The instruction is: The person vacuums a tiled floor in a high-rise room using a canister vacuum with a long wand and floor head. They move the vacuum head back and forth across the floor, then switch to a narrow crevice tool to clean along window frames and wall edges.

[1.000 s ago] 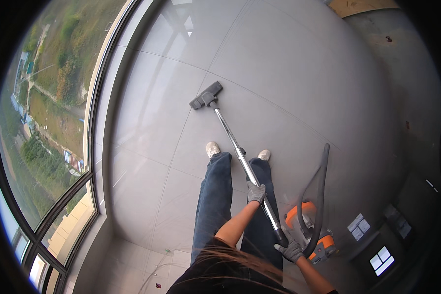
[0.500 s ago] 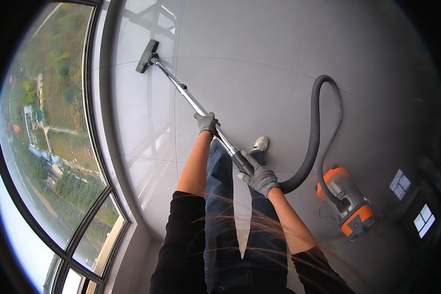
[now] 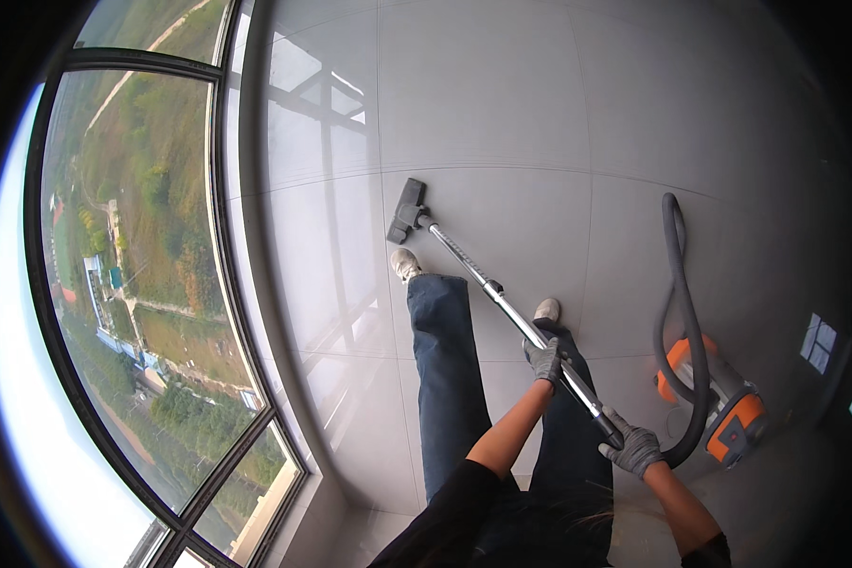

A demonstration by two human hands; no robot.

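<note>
A vacuum cleaner's silver wand [image 3: 490, 286] slants across the view, from the dark floor head [image 3: 408, 212] down toward my right side. My left hand [image 3: 545, 362], in a grey glove, is wrapped round the wand partway along. My right hand [image 3: 634, 444], gloved the same way, closes on the dark handle at its near end. From there the grey hose [image 3: 688, 322] loops up and back to the orange and grey vacuum body [image 3: 724, 402] on the right. The floor head rests on the tiles just beyond my left shoe [image 3: 406, 264].
Large grey tiles [image 3: 483, 95] with thin joints make up the floor, shiny near the window. A tall dark-framed window [image 3: 142, 237] runs along the left, with a low sill and wall edge [image 3: 256, 189] beside it. My right shoe [image 3: 547, 310] stands near the wand.
Both hands have pulled the wand back and to the right, bringing the floor head nearer to me. My left foot has come forward into view. The hose loop has folded narrower.
</note>
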